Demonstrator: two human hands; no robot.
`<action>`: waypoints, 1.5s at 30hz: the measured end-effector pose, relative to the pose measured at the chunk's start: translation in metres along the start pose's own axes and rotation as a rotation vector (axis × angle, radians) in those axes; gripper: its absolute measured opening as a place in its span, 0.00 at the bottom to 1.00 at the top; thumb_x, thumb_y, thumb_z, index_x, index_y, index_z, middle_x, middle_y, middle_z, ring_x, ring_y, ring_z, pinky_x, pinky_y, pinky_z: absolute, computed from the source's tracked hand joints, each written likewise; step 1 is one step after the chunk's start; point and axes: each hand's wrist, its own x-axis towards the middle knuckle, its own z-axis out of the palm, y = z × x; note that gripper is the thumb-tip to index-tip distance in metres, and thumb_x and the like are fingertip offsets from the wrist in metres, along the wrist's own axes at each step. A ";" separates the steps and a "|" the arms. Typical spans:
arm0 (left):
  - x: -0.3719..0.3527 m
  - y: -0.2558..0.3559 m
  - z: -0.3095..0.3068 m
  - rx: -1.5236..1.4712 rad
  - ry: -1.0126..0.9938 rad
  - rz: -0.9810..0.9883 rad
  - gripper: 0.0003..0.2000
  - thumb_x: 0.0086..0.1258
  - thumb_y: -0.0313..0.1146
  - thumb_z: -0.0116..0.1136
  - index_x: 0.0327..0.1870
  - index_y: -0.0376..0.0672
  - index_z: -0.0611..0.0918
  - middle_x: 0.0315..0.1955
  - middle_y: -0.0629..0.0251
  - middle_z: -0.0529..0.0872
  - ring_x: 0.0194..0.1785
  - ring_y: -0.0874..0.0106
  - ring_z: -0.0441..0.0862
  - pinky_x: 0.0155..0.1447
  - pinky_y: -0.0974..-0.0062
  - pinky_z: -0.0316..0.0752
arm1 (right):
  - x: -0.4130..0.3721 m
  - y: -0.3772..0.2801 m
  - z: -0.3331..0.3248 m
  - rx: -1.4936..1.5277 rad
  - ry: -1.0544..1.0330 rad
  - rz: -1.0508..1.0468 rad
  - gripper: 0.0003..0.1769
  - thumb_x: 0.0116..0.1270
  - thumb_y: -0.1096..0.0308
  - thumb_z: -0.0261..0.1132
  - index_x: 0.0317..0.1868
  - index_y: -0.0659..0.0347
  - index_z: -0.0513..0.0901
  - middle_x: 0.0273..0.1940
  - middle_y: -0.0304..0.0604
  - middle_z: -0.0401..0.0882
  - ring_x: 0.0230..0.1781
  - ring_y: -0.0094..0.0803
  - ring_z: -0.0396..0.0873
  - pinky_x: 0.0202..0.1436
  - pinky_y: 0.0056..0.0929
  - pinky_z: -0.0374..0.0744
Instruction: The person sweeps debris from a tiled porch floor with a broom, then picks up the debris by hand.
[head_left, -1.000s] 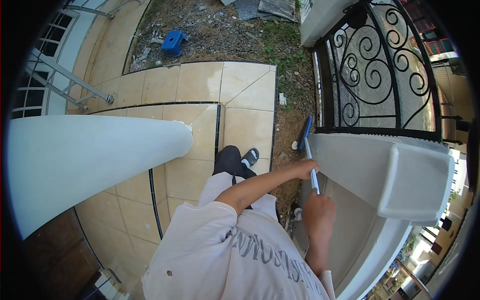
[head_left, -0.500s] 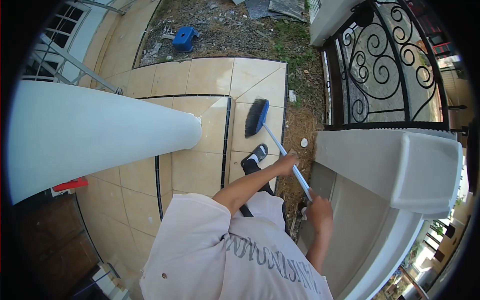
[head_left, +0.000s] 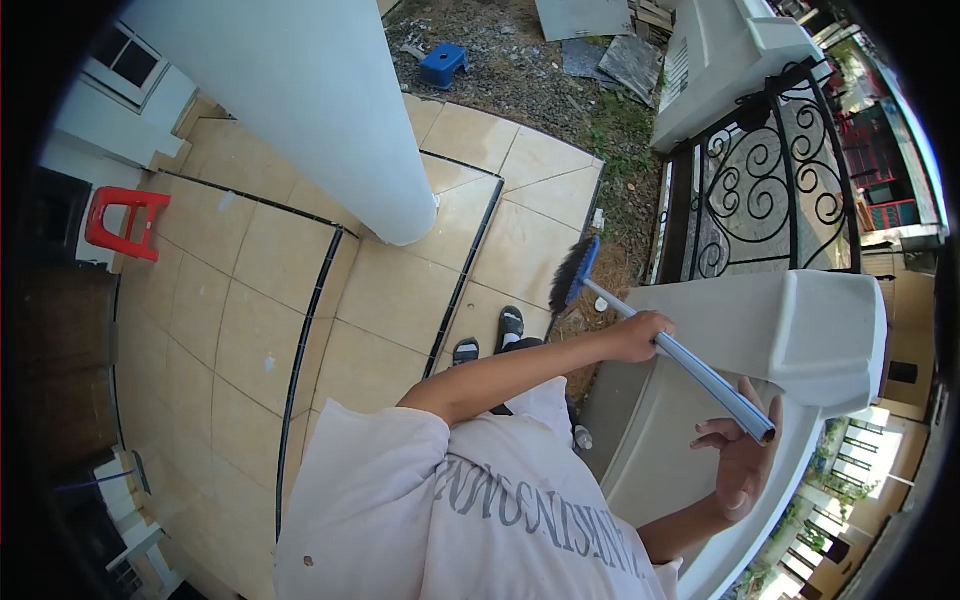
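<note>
My left hand is wrapped around the pale blue handle of a broom, partway along its length. The broom slants from lower right to upper left, with its blue head and dark bristles over the edge of the tiles. My right hand is open at the handle's top end, fingers spread around and behind it. Below the broom head, my feet in dark sandals stand on the tiles.
A thick white column rises at the upper left. Dark-edged tile steps run beside it. A red stool stands at left, a blue stool on gravel behind. On the right are a white wall and black scrolled gate.
The broom has been lifted toward the right, its head now at the tile edge. My right hand has opened from its grip on the handle. The view has turned, showing the whole red stool.
</note>
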 end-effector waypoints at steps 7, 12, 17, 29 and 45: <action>-0.026 0.102 -0.064 0.054 0.362 -0.170 0.05 0.49 0.17 0.47 0.27 0.35 0.71 0.21 0.52 0.72 0.29 0.58 0.74 0.36 0.65 0.66 | 0.026 0.219 0.045 -0.424 -0.211 0.426 0.26 0.60 0.70 0.65 0.58 0.68 0.69 0.56 0.53 0.73 0.54 0.38 0.74 0.54 0.33 0.72; -0.053 0.139 -0.069 0.184 0.611 -0.287 0.04 0.53 0.21 0.50 0.29 0.38 0.72 0.19 0.58 0.72 0.26 0.64 0.72 0.36 0.67 0.65 | 0.021 0.272 0.112 -0.166 -0.272 0.368 0.23 0.59 0.71 0.65 0.54 0.68 0.71 0.50 0.53 0.75 0.49 0.37 0.75 0.49 0.33 0.73; -0.091 0.187 -0.067 0.056 0.921 -0.313 0.07 0.56 0.26 0.50 0.36 0.41 0.72 0.21 0.66 0.72 0.29 0.73 0.73 0.39 0.73 0.66 | 0.035 0.254 0.157 0.032 -0.281 0.161 0.19 0.59 0.71 0.65 0.50 0.68 0.73 0.44 0.53 0.76 0.44 0.37 0.77 0.45 0.33 0.74; -0.286 0.243 -0.035 0.257 1.393 -0.234 0.16 0.71 0.44 0.54 0.43 0.37 0.76 0.27 0.68 0.77 0.34 0.77 0.73 0.42 0.77 0.69 | -0.041 0.183 0.296 0.142 -0.790 -0.145 0.11 0.58 0.72 0.65 0.40 0.69 0.78 0.30 0.52 0.80 0.32 0.36 0.81 0.34 0.32 0.76; -0.592 0.288 0.079 -0.624 1.717 0.289 0.10 0.74 0.39 0.48 0.31 0.47 0.68 0.31 0.68 0.74 0.55 0.65 0.76 0.59 0.64 0.70 | -0.219 0.163 0.423 -0.485 -1.440 -0.363 0.08 0.50 0.70 0.71 0.25 0.64 0.80 0.20 0.50 0.78 0.19 0.42 0.78 0.24 0.33 0.74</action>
